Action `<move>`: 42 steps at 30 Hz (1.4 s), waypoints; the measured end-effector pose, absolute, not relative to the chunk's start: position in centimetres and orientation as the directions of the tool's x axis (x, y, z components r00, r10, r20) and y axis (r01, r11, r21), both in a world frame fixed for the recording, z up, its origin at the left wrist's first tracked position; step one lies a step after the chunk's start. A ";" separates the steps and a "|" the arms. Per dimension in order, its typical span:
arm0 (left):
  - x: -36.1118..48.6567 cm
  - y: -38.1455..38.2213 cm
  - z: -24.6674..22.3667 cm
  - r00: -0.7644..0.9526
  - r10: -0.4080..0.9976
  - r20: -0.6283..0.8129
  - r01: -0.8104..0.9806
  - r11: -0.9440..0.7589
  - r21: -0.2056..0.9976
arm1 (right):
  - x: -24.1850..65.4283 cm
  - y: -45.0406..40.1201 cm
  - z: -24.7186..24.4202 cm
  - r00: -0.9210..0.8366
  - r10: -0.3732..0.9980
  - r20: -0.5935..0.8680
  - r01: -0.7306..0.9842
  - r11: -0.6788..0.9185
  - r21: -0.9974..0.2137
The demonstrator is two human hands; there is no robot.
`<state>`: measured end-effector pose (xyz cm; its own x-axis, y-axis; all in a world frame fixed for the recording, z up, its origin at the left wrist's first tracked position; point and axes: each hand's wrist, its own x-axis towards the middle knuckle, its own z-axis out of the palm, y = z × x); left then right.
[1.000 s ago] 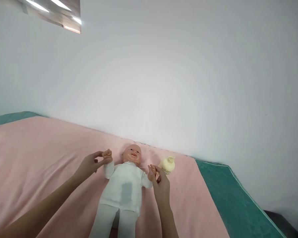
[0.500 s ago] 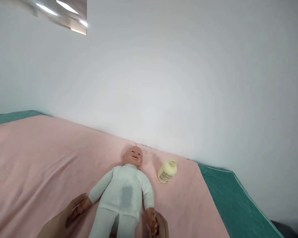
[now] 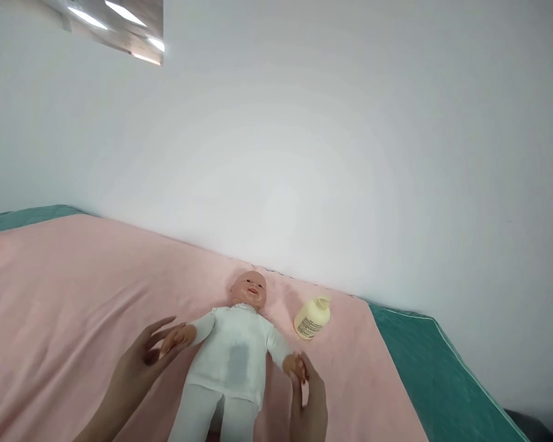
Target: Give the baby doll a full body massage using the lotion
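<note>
A baby doll in a white long-sleeved top and white trousers lies on its back, with a grey patch on its chest. Its lower legs run out of view at the bottom. On the left, my left hand grips the doll's hand between thumb and fingers. My right hand pinches the doll's other hand on the right side. Both doll arms are raised outward from its body. A pale yellow pump bottle with printed text stands beside the doll's head and shoulder, apart from my hands.
The doll and bottle rest on a pink cloth, wrinkled at the left. Green fabric shows at its right side and far left corner. A white wall rises directly behind. Ceiling lights show at the upper left.
Both my hands have moved up, away from the bottom edge, lifting the doll's arms outward and toward its head. The bottle and the doll's body stay in place.
</note>
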<state>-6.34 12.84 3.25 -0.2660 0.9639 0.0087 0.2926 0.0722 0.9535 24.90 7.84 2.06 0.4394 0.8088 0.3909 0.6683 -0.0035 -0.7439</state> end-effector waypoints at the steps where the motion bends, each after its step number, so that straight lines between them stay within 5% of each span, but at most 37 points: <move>1: -6.0 14.0 4.0 -0.263 0.965 0.017 0.285 0.060 0.957 | 25.0 9.0 2.9 0.452 0.817 0.357 0.624 -0.004 -0.781; 9: -3.6 24.4 6.1 -0.126 0.990 0.070 0.293 -0.030 0.956 | 25.5 20.6 7.1 0.320 0.918 0.233 0.466 0.062 -0.882; 20: -1.7 30.4 1.4 0.011 0.999 -0.030 0.435 0.022 0.900 | 25.6 27.1 1.9 0.399 0.915 0.064 0.490 -0.154 -0.858; 32: -1.7 28.9 1.7 0.023 1.000 0.007 0.366 -0.015 0.930 | 25.6 25.8 1.0 0.380 0.890 0.251 0.487 0.038 -0.872; 38: -2.2 24.4 5.9 0.054 0.986 0.157 0.507 -0.162 0.847 | 25.0 21.2 3.3 0.298 0.893 0.338 0.376 0.215 -0.901; 42: -3.3 20.9 6.6 0.002 0.985 0.173 0.536 -0.147 0.831 | 24.5 16.5 4.6 0.362 0.867 0.342 0.402 0.186 -0.897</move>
<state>-3.30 20.94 6.62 0.0019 0.9848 0.1735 0.5362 -0.1474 0.8311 24.46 16.52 4.65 0.3623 0.8669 0.3424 0.4016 0.1864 -0.8967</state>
